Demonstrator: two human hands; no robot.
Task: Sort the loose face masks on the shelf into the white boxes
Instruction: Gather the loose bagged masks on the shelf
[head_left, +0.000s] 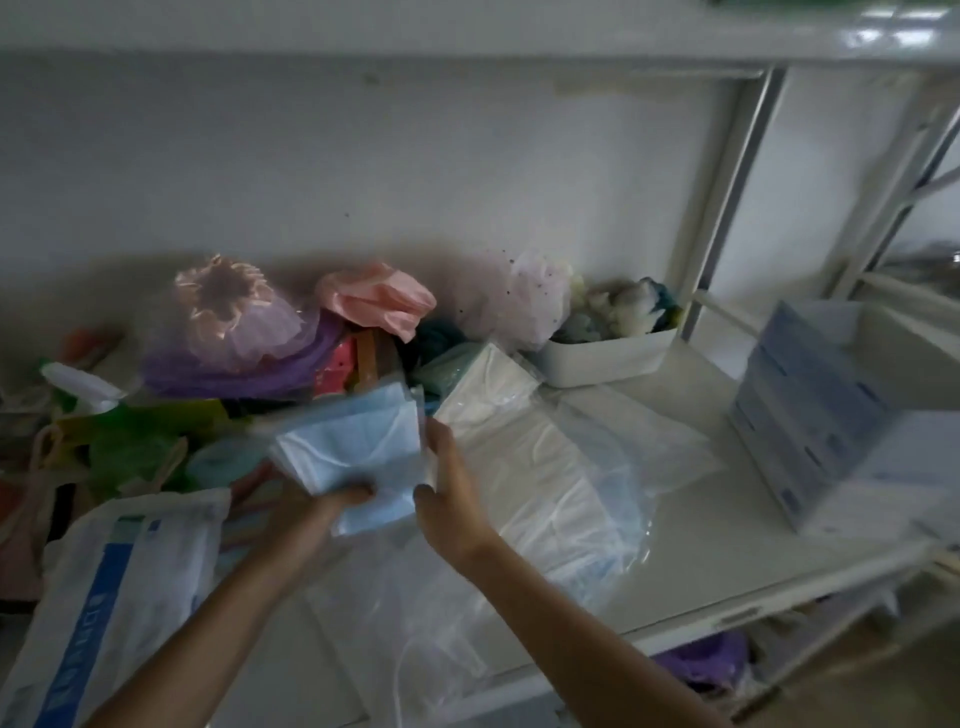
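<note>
The shelf (722, 545) is white, smooth and faintly glossy, probably painted metal. The masks (358, 441) look like soft matt non-woven cloth. Clear, shiny, crinkled plastic film (561, 483) lies on the shelf. The boxes (821, 415) seem matt card. The tub (608, 358) is smooth white plastic.

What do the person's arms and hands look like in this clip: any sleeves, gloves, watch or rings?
Both forearms are bare as far as the frame shows, with no sleeve in view. The left hand and the right hand wear no gloves. No watch, bracelet or ring shows on the wrists or fingers, though the picture is dim and a little blurred, so small items could be missed.
</note>
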